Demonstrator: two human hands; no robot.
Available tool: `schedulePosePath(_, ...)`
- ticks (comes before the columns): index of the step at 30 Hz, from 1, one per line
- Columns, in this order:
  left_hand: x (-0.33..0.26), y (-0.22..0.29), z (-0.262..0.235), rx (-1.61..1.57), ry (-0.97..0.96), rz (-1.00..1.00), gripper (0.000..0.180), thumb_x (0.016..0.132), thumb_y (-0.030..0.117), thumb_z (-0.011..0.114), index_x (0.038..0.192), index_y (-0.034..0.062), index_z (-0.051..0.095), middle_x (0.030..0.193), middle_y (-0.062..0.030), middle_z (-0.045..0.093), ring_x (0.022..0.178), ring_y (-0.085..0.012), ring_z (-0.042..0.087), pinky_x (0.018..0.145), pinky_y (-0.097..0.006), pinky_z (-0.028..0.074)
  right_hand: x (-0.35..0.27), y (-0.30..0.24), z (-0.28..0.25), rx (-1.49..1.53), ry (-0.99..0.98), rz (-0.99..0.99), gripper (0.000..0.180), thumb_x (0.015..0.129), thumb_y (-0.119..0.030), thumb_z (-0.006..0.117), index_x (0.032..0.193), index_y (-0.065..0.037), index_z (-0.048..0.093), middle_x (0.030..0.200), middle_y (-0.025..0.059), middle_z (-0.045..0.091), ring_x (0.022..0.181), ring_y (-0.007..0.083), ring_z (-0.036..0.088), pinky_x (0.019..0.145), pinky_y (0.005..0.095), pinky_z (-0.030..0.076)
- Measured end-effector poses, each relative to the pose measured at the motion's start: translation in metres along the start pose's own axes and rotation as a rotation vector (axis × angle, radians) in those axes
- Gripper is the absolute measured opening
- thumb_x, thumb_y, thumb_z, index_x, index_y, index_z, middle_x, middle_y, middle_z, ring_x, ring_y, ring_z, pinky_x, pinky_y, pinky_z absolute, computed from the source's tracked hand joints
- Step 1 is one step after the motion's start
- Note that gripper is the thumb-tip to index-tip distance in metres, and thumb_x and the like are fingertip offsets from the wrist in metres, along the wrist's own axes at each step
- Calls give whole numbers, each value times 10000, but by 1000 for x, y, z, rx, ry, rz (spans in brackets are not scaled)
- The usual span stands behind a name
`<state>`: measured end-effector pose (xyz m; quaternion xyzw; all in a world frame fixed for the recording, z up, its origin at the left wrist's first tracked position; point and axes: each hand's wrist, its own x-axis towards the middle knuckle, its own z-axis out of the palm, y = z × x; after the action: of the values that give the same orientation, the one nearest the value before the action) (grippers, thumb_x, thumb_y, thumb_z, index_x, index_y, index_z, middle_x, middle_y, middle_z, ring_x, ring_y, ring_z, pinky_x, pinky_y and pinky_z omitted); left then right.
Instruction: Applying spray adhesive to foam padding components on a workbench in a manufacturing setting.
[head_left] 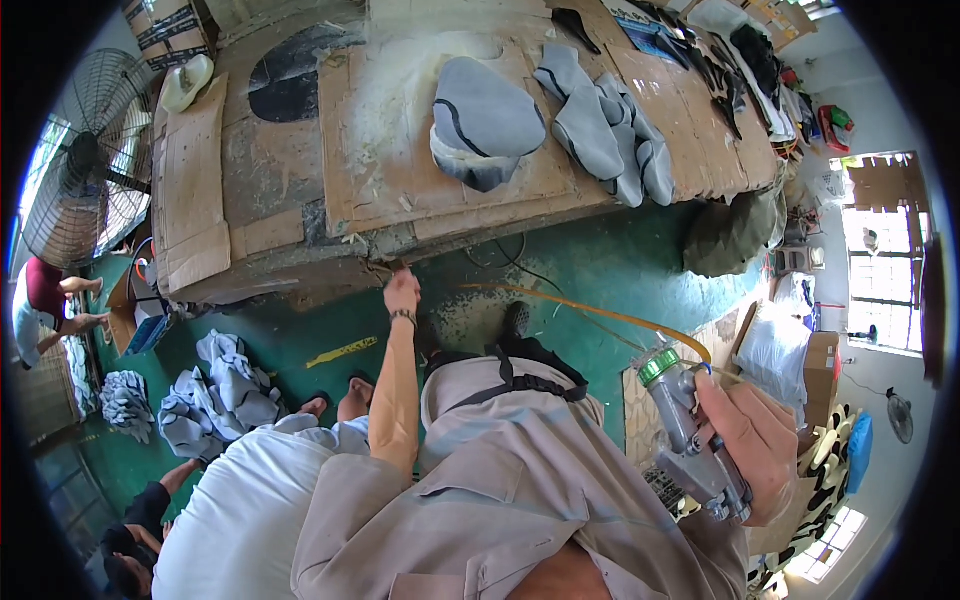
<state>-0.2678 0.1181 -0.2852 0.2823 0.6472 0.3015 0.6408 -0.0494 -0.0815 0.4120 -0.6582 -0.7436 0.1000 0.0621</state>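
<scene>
While the right hand [752,432] is wrapped tight round a spray gun [690,435], held low at the person's side with its green-capped end tipped up and away from the bench [300,150], the left hand [402,292] is stretched far forward to the bench's near edge. Its fingers look curled against the ragged cardboard lip there, but I cannot tell whether that grip pinches anything or merely rests. An orange hose [590,312] runs from just above the gun, across the green floor, toward the left hand's side.

Beyond the left grip, up on the cardboard, lies a grey padded cover [485,120] beside a patch of white spray residue [400,80]; further right sit more grey covers [610,125]. Below and left of the left grip a heap of grey cloth [215,390] lies on the floor, and another person in a pale shirt [250,510] crouches close against the left arm.

The risks I'd judge from here: the hose lies slack by the feet and could snag or trip. A squeezed trigger while the gun hangs unaimed would spray the floor or the neighbour. Leaning on that frayed cardboard edge, the left hand could slip.
</scene>
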Motion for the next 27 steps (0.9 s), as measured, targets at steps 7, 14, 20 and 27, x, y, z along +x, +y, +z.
schedulePosePath(7, -45, 272, 98, 400, 123, 1104, 318, 890, 210, 780, 1193, 124, 745, 1163, -105, 714, 1119, -273, 661, 967, -391, 508, -40, 56, 6, 155, 22, 68, 671, 738, -84, 736, 1370, 93, 596, 874, 144, 663, 698, 282, 662, 591, 397, 523)
schedulePosePath(14, -30, 406, 207, 1331, -28, 1264, 255, 736, 331, 884, 963, 225, 837, 1180, -54, 731, 1237, -265, 606, 1059, -469, 419, -64, 108, 9, 293, 34, 75, 686, 743, -23, 736, 1400, 90, 573, 911, 163, 669, 762, 302, 688, 640, 397, 555)
schedulePosePath(20, -8, 448, 243, 1611, -180, 903, 253, 725, 342, 869, 951, 231, 847, 1098, -3, 783, 1111, -233, 705, 991, -438, 501, -61, 134, 29, 477, 135, 12, 647, 763, 10, 722, 1390, 90, 581, 894, 141, 675, 749, 282, 695, 610, 377, 566)
schedulePosePath(27, 1, 458, 245, 1681, -308, 823, 304, 752, 376, 851, 1005, 206, 847, 1016, -37, 809, 990, -229, 752, 911, -370, 554, -69, 145, 44, 492, 192, 13, 649, 765, -32, 755, 1388, 68, 599, 861, 104, 674, 672, 218, 650, 494, 334, 488)
